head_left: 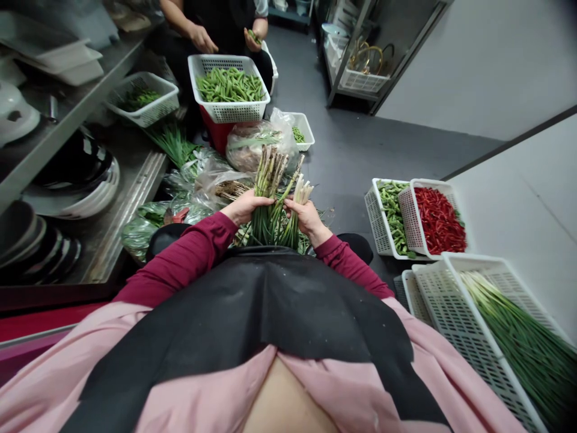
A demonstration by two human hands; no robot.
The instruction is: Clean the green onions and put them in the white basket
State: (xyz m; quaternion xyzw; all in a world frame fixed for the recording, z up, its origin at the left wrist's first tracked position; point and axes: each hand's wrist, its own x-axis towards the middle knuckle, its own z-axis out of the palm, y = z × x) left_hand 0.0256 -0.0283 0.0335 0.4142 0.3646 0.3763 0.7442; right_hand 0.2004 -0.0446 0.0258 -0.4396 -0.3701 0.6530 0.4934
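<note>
My left hand is closed round a thick bunch of garlic chives, their brown, dirty root ends pointing up and green leaves hanging down. My right hand grips a smaller bunch with clean, white ends. Between the two hands a stalk with a brownish tip slants up to the right, and the fingertips of my right hand are at its lower part. Both bunches are just beyond my black apron. Behind them lie loose roots and trimmings, partly hidden by my hands.
Ahead, a co-worker's hands are above a basket of green peppers on a red bucket. Plastic bags lie in front of it. At right stand a basket of red chillies and a basket of chives. A metal shelf flanks my left.
</note>
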